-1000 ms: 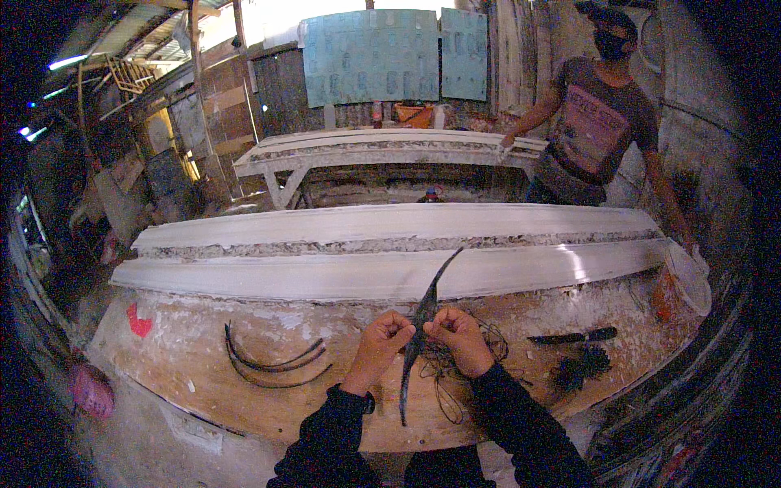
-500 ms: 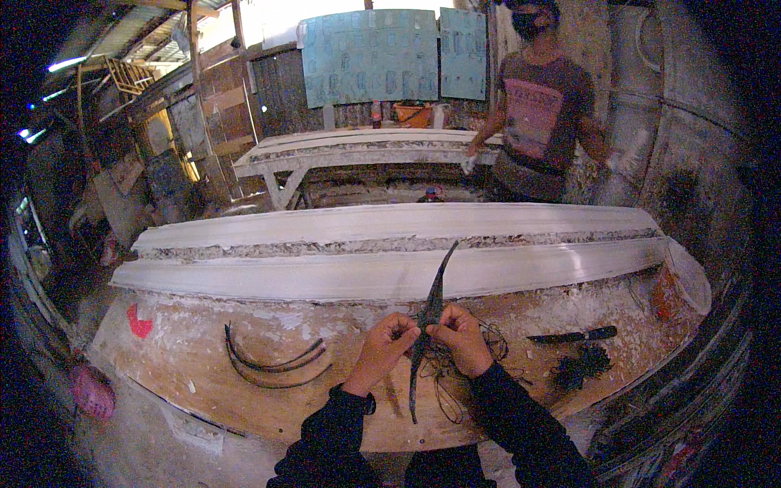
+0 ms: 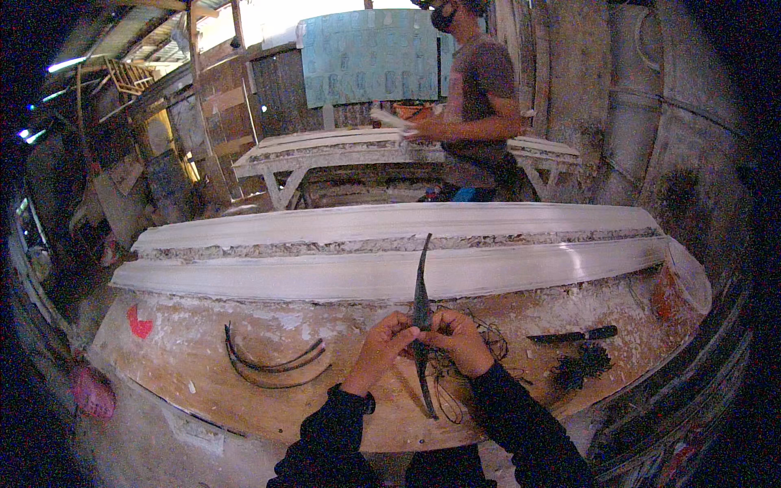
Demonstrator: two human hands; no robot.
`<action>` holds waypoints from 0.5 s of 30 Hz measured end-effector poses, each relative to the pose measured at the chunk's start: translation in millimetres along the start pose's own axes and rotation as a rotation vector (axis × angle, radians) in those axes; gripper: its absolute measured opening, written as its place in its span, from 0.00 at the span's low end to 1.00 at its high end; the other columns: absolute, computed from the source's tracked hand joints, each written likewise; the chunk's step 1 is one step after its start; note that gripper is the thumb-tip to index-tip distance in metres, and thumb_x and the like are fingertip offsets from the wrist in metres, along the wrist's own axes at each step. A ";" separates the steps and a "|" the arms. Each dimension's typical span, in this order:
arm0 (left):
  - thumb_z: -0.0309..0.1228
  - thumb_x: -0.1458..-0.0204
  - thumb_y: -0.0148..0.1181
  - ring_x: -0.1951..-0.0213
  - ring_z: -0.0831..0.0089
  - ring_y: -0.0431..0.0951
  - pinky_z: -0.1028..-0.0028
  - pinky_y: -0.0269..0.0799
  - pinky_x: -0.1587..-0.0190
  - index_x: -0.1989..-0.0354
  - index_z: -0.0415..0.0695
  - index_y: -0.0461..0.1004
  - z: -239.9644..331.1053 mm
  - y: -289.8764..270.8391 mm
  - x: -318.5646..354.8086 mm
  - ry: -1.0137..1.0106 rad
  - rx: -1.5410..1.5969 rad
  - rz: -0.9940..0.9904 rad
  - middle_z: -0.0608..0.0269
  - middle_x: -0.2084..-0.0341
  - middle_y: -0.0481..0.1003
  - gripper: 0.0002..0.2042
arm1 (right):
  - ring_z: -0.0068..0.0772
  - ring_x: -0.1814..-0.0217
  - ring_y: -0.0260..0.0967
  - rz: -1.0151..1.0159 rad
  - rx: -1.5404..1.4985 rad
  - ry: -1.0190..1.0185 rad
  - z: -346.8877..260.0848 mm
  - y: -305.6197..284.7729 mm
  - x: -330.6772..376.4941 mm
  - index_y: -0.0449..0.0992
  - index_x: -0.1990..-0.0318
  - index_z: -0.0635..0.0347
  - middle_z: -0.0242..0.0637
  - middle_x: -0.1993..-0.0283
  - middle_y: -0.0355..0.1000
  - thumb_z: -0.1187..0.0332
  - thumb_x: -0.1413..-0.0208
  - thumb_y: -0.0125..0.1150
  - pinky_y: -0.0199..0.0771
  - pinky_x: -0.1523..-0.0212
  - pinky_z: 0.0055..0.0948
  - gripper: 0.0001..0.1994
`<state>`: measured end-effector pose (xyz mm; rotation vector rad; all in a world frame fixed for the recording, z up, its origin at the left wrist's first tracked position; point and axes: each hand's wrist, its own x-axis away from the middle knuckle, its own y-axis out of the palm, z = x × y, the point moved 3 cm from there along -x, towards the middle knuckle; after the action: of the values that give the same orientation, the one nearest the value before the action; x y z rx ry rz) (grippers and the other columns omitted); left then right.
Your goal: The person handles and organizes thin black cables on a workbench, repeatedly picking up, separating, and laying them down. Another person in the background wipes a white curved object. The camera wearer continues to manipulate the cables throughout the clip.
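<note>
Between both hands, above the wooden board, is a long dark strip [image 3: 421, 297], broad in the middle and tapering to thin, curved ends. My left hand [image 3: 380, 348] pinches its middle from the left with thumb and fingers. From the other side my right hand [image 3: 462, 343] pinches the same part, the two thumbs close together. Thin dark cord [image 3: 447, 398] lies in loose loops on the board behind and below my right hand. Several curved black strips [image 3: 272, 368] rest left of my hands. Farther right are a black-handled knife [image 3: 573, 334] and a dark bundle of cord [image 3: 582, 366].
Two long white panels [image 3: 325, 275] run across the board's far side. A red piece [image 3: 139, 322] lies at left, and an orange-and-white container [image 3: 671, 285] stands at right. Beyond, a person [image 3: 484, 89] holds something pale beside a second white bench [image 3: 342, 154].
The dark strip has turned in my hands: its top end tips leftward and its lower end rightward. The person behind has moved left and turned side-on, arms raised over the far bench.
</note>
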<state>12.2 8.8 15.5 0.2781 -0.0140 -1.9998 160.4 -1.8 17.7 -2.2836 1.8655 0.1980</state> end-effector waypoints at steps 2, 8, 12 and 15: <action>0.33 0.51 0.55 0.76 0.84 0.66 0.82 0.63 0.74 0.72 0.43 0.67 6.3 1.7 1.4 0.029 -0.144 0.025 0.72 0.79 0.68 0.07 | 0.16 0.74 0.59 0.006 0.118 -0.055 -0.1 1.6 0.8 0.66 0.80 0.56 0.23 0.78 0.64 0.73 0.58 0.62 0.61 0.70 0.18 0.09; 0.33 0.53 0.56 0.77 0.84 0.65 0.81 0.62 0.73 0.78 0.43 0.68 8.3 -0.2 1.3 -0.051 -0.050 0.019 0.71 0.83 0.67 0.08 | 0.14 0.75 0.59 0.049 0.201 0.033 -0.2 5.3 2.1 0.68 0.80 0.57 0.25 0.79 0.65 0.71 0.58 0.63 0.61 0.73 0.18 0.08; 0.33 0.53 0.57 0.79 0.84 0.65 0.82 0.61 0.75 0.81 0.43 0.67 -2.3 -5.8 -3.1 -0.016 -0.038 0.067 0.72 0.85 0.66 0.10 | 0.15 0.75 0.60 0.048 0.122 0.060 -5.4 6.1 3.3 0.68 0.79 0.58 0.25 0.79 0.66 0.71 0.58 0.63 0.62 0.72 0.18 0.08; 0.32 0.53 0.56 0.80 0.83 0.66 0.82 0.61 0.76 0.81 0.42 0.69 -8.2 -13.6 -8.2 -0.029 -0.115 0.103 0.71 0.85 0.68 0.09 | 0.16 0.74 0.61 0.044 0.105 0.054 -8.2 6.5 2.7 0.69 0.79 0.58 0.26 0.78 0.66 0.72 0.58 0.62 0.62 0.70 0.18 0.07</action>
<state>5.1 23.0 7.2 0.1709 0.0668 -1.8948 154.5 -7.5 24.7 -2.2007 1.9050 0.0438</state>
